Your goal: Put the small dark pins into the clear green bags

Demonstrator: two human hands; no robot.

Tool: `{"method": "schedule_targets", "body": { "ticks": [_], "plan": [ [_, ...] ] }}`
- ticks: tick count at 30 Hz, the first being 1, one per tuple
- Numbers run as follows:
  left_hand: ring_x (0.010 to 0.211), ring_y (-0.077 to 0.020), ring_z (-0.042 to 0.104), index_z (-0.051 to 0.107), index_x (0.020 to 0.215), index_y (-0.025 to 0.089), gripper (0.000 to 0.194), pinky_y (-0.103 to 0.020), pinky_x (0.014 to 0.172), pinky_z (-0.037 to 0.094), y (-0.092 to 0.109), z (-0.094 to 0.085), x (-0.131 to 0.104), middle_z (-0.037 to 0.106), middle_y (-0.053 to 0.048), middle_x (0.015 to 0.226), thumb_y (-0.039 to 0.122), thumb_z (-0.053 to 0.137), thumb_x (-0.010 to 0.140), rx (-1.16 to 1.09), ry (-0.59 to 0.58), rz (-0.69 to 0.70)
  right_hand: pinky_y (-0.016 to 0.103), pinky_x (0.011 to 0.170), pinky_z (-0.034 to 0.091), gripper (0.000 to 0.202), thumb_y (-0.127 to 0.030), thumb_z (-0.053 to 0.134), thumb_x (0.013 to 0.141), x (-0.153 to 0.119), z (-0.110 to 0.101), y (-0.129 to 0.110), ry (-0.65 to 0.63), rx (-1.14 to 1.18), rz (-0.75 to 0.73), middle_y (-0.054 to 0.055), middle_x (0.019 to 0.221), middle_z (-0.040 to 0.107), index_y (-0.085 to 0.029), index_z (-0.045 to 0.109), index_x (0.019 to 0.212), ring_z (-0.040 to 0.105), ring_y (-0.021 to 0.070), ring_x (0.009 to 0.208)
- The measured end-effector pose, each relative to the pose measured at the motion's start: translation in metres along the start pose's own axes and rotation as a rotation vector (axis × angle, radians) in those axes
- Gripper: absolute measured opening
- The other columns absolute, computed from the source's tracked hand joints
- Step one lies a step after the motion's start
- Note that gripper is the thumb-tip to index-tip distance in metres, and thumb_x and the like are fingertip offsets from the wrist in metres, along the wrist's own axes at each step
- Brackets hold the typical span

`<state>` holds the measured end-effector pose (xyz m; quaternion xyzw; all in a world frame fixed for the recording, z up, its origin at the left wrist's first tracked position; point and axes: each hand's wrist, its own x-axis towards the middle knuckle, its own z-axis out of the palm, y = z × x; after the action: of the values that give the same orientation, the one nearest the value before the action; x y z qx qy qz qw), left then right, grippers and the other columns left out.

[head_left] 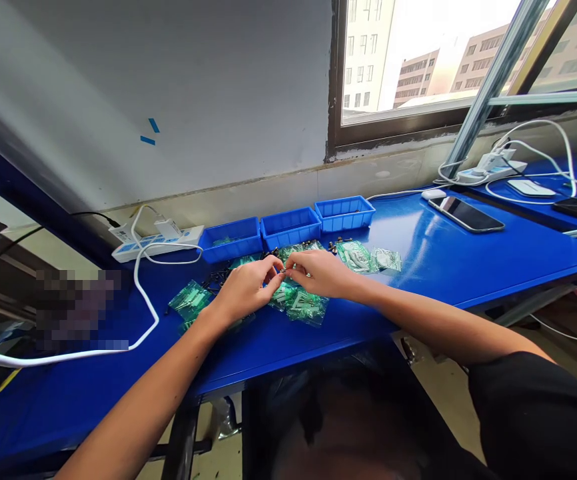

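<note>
My left hand [248,285] and my right hand [321,270] meet over the blue table, fingertips pinched close together. Between them is something small and dark, too little to name. Below lie clear-and-green plastic packets [306,307] with pale pieces inside. Another green packet [190,300] rests left of my left hand, beside small black parts [216,279]. To the right of my right hand are two more packets, a larger one [356,255] and a smaller one [387,259]. A few small dark parts [341,241] lie behind them.
Three blue bins stand in a row behind my hands: left [231,240], middle [291,227] and right [344,213]. A power strip [158,243] with a thick white cable [148,300] sits at left. A phone [466,213] lies at right, near a second power strip [491,171] and metal post [483,100].
</note>
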<state>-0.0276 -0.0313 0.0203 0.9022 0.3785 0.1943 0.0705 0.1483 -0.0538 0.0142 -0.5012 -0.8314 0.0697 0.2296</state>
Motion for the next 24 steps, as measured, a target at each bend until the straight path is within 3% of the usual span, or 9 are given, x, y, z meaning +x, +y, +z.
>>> {"method": "schedule_targets", "body": {
  "ticks": [4,10,24],
  "plan": [
    [0.055,-0.0133,0.055,0.057,0.088,0.019,0.028,-0.023,0.053,0.036,0.0007,-0.0012,0.0001,0.063,0.000,0.067,0.039,0.038,0.086,0.007,-0.016,-0.013,0.022,0.057,0.027,0.020,-0.016,0.053,0.083,-0.0005,0.0002,0.0007,0.010,0.029,0.009,0.000,0.069,0.062,-0.016,0.055,0.103,0.055,0.0134,0.066],
    [0.059,-0.0149,0.056,0.057,0.086,0.019,0.030,-0.024,0.056,0.035,0.0004,-0.0010,-0.0001,0.063,-0.001,0.068,0.038,0.035,0.087,0.007,-0.046,-0.008,0.023,0.058,0.028,0.012,-0.014,0.049,0.085,0.0000,-0.0007,0.0017,-0.008,0.015,-0.016,0.001,0.070,0.062,-0.016,0.055,0.094,0.055,0.0149,0.067],
    [0.064,-0.0153,0.062,0.057,0.094,0.019,0.027,-0.023,0.057,0.039,0.0004,-0.0004,-0.0003,0.067,-0.001,0.073,0.040,0.043,0.084,-0.029,-0.042,-0.025,0.022,0.058,0.028,0.012,-0.017,0.046,0.087,-0.0003,0.0013,0.0023,-0.013,-0.023,0.012,0.003,0.076,0.064,-0.017,0.054,0.096,0.057,0.0152,0.071]
  ]
}}
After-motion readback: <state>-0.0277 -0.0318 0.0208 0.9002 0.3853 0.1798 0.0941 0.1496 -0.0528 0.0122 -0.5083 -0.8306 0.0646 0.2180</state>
